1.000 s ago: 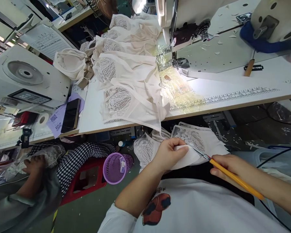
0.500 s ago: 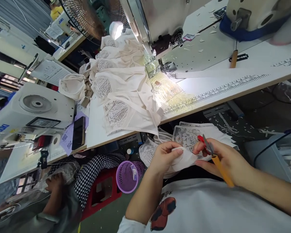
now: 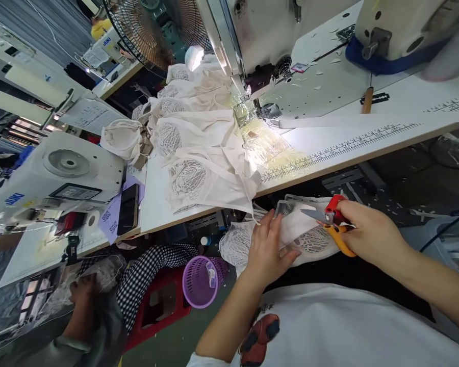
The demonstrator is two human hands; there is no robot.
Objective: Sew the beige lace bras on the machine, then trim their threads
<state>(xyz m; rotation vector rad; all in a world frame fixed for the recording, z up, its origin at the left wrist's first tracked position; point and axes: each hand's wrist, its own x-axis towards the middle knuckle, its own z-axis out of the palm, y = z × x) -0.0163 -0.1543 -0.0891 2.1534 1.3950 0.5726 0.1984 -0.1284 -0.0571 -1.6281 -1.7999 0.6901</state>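
In my right hand (image 3: 367, 229) is a pair of scissors (image 3: 341, 240) with one red and one orange handle, the fingers closed round them. Their grey blades point left over a white fabric piece (image 3: 296, 224). My left hand (image 3: 266, 251) lies on that cloth with fingers stretched out and thumb apart. Beneath both hands, on my lap, is a white lace bra (image 3: 235, 243), partly hidden by the left hand. More white lace bras (image 3: 191, 178) lie in an overlapping row on the sewing table (image 3: 348, 148).
A sewing machine (image 3: 268, 38) with a lit lamp (image 3: 194, 57) stands over the table. A wooden-handled tool (image 3: 367, 100) lies at right. On the left are another sewing machine (image 3: 80, 168), a phone (image 3: 128, 209), a purple basket (image 3: 200, 283), a red stool (image 3: 179, 295) and a co-worker's hand (image 3: 84, 290).
The scissors have swung round in my right hand, from handles hanging down to blades pointing left. My left hand has gone from pinching the cloth to lying spread on it.
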